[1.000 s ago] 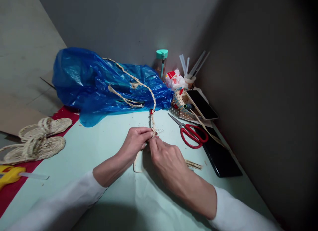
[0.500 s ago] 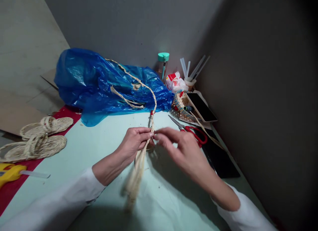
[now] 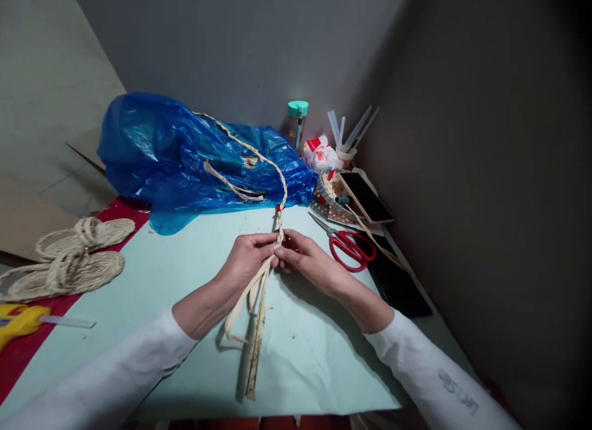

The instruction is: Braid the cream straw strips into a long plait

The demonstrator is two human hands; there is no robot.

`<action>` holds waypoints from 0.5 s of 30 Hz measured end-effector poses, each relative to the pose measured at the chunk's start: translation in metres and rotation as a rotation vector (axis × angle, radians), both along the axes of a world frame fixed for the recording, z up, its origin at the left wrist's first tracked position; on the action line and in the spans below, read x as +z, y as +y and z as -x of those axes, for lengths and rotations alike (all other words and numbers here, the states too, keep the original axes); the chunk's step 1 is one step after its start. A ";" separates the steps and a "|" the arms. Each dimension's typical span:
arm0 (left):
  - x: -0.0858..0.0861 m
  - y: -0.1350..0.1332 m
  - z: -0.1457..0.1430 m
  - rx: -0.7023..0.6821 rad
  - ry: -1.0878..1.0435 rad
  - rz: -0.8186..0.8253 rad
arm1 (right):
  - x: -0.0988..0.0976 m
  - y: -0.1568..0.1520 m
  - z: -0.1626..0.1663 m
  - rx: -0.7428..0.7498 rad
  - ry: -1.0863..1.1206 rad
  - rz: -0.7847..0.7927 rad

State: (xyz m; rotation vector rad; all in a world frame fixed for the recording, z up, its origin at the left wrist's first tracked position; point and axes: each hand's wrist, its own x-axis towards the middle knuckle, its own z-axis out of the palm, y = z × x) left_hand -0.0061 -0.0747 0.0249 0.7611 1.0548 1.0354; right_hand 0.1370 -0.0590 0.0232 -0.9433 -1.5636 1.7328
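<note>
Braid (image 3: 280, 223) of straw is running from the blue bag (image 3: 161, 152) onto the table (image 3: 185, 269). The left hand (image 3: 247, 263) and right hand (image 3: 308, 260) are both pinching its woven end. Loose strips (image 3: 253, 337) are trailing limp and light, likely brittle, so gripping at the weave is looking safest.

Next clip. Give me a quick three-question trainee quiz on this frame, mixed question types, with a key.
1. True or false: the right hand holds the red-handled metal scissors.
2. Where does the pale plaited straw cord run beyond the hands? A) over the crumpled blue plastic bag; B) into a drawer; C) around a chair leg.
3. Fill in: the coiled straw rope bundles lie on the person's ____ side.

Key
1. False: it pinches the cord together with the left hand; the scissors lie on the table beside it.
2. A
3. left
</note>
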 end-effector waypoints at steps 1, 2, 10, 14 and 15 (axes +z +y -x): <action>0.000 0.000 0.000 -0.003 0.019 0.000 | 0.001 0.002 -0.003 0.026 0.001 0.011; 0.000 0.000 0.001 -0.009 0.039 -0.007 | 0.000 0.003 -0.005 0.053 0.005 0.022; -0.001 -0.001 -0.002 0.023 0.192 -0.069 | -0.003 0.003 -0.007 -0.001 -0.078 0.058; 0.001 -0.005 -0.001 0.039 0.339 -0.156 | -0.005 0.000 -0.002 -0.121 -0.244 -0.028; 0.000 -0.005 -0.001 0.035 0.381 -0.188 | -0.006 0.000 -0.001 -0.118 -0.259 -0.056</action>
